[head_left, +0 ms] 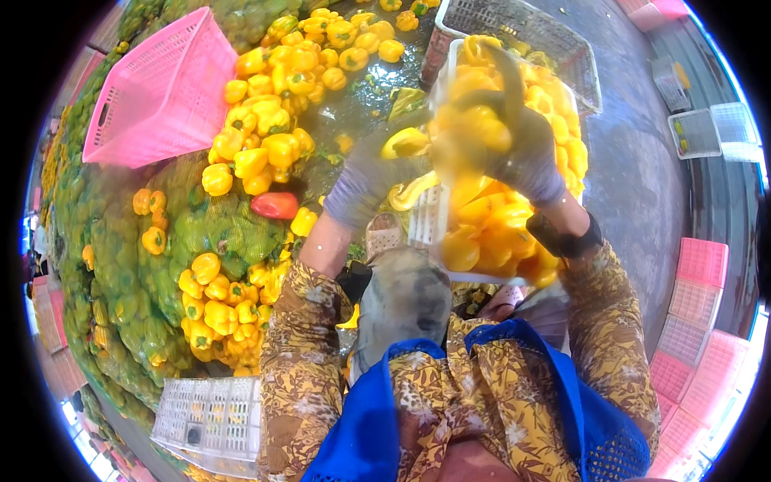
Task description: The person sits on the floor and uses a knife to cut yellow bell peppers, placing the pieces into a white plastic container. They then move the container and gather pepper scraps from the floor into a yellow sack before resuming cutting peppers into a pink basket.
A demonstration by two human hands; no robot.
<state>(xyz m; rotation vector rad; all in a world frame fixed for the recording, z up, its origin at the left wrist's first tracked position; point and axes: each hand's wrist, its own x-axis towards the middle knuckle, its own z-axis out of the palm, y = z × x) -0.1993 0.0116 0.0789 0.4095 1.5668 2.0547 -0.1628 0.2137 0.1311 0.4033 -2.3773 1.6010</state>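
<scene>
Both my hands wear gloves, grey-purple at the cuffs and darker at the fingers. My left hand (371, 178) is at the left side of a white plastic crate (428, 215), its fingers closed around a yellow bell pepper (406, 143). Over the crate, my right hand (524, 149) curls its fingers around another yellow pepper (480, 128); one finger points away from me. A smeared patch blurs the space between the hands. Yellow bell peppers (499, 234) are heaped to the crate's rim. A curved yellow pepper (414, 193) lies against its left side, below my left hand.
Loose yellow peppers (269, 153) and one red pepper (275, 206) lie on the left, beside green net sacks (213, 221). A pink crate (161, 96) stands far left, a white crate (209, 418) near left. A grey crate (522, 24) sits behind the full one. Pink crates (695, 301) line the right.
</scene>
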